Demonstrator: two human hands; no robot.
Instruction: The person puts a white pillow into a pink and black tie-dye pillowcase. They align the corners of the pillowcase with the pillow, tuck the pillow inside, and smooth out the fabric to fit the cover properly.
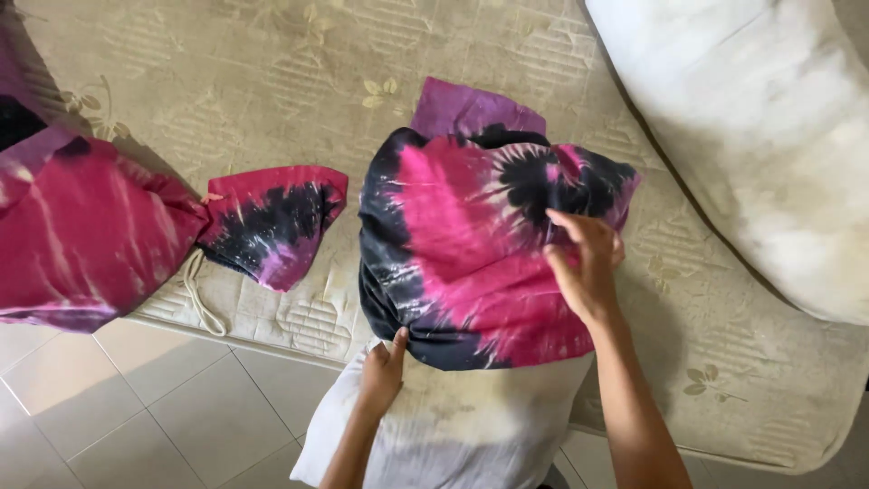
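Note:
A white pillow [471,426] lies over the mattress edge, its far half inside a pink, black and purple tie-dye pillowcase [462,254]. My left hand [382,369] grips the case's open hem at the lower left, thumb over the fabric. My right hand [587,263] pinches a fold of the case near its right side, over the covered pillow.
A beige quilted mattress [272,81] spreads under everything. A matching tie-dye sheet [81,226] is bunched at the left, with a smaller matching piece [276,222] and a white cord [201,303] beside it. A bare white pillow [769,136] lies at the upper right. Light floor tiles [154,407] show below.

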